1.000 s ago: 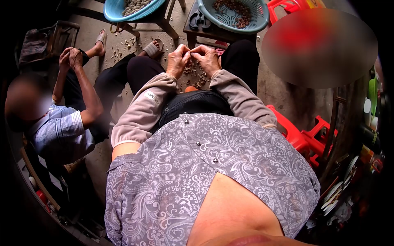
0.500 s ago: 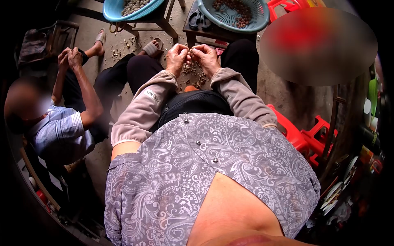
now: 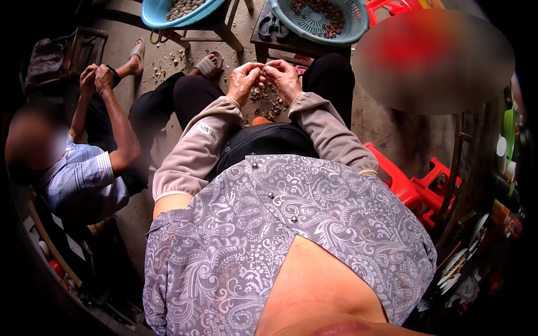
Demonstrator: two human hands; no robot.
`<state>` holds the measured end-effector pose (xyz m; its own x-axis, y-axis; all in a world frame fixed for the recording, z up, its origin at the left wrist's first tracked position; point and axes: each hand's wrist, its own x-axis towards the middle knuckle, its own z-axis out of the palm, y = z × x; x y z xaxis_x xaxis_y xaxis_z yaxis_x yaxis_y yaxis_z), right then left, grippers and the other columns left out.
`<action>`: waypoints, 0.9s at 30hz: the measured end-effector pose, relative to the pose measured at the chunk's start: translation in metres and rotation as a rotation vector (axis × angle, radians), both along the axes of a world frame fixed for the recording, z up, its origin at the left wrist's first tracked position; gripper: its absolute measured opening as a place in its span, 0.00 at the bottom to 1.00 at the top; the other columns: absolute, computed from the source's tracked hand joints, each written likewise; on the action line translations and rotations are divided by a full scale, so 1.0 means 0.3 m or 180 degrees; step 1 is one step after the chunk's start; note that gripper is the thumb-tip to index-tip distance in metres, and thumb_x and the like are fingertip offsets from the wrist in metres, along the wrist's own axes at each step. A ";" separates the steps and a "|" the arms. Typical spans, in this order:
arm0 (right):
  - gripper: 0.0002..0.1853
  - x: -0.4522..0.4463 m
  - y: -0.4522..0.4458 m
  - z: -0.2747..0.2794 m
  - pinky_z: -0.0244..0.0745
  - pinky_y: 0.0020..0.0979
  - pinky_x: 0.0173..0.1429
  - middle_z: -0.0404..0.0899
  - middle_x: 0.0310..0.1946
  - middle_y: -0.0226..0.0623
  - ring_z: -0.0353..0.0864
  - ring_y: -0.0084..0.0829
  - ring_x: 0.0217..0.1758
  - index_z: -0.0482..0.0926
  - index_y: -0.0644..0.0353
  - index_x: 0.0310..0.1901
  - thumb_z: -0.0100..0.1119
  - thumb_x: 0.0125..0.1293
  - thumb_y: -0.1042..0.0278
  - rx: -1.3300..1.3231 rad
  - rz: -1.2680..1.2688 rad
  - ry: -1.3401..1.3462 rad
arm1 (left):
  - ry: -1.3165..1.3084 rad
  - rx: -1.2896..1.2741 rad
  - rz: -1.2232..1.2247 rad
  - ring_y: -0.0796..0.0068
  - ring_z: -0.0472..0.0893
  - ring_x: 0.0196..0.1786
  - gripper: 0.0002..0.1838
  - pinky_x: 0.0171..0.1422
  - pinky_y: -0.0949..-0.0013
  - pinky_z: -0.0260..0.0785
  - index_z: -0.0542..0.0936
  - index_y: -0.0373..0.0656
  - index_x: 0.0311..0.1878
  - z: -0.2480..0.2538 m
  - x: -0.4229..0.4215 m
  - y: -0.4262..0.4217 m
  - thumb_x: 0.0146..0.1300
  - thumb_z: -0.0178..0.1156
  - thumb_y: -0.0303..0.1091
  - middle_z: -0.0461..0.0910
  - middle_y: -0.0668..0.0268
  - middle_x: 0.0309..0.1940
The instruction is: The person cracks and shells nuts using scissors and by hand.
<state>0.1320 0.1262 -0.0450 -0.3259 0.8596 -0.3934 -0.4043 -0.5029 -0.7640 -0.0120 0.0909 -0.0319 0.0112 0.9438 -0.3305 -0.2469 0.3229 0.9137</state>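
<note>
My left hand [image 3: 243,82] and my right hand [image 3: 284,78] meet between my knees, fingertips pinched together. Something tiny seems to sit between them, too small and covered to make out. Bits of shell [image 3: 268,105] lie scattered on the floor below. Past my right hand stands a blue-green basket [image 3: 274,12], with reddish-brown kernels [image 3: 330,25] in it that look like peanuts. Farther left, a blue basin [image 3: 150,21] contains pale, unshelled nuts [image 3: 182,8], probably peanuts.
The basket and a pair of dark-handled scissors [image 3: 273,27] rest on a wooden stool [image 3: 259,38]. Another stool [image 3: 224,35] bears the basin. At left sits a co-worker, hands [image 3: 96,79] pinched together. Red plastic stools [image 3: 395,182] stand to my right. A blurred patch hides the upper right.
My hands have drawn slightly closer, with the fingertips now overlapping more. The co-worker's hands have barely shifted.
</note>
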 end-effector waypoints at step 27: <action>0.05 0.030 0.021 -0.015 0.66 0.16 0.27 0.75 0.25 0.23 0.71 0.15 0.24 0.76 0.57 0.35 0.58 0.65 0.66 -0.0396 0.0456 -0.0124 | -0.0195 0.0041 -0.0375 0.81 0.78 0.34 0.10 0.39 0.80 0.73 0.73 0.41 0.48 -0.023 -0.012 -0.006 0.66 0.52 0.31 0.78 0.68 0.35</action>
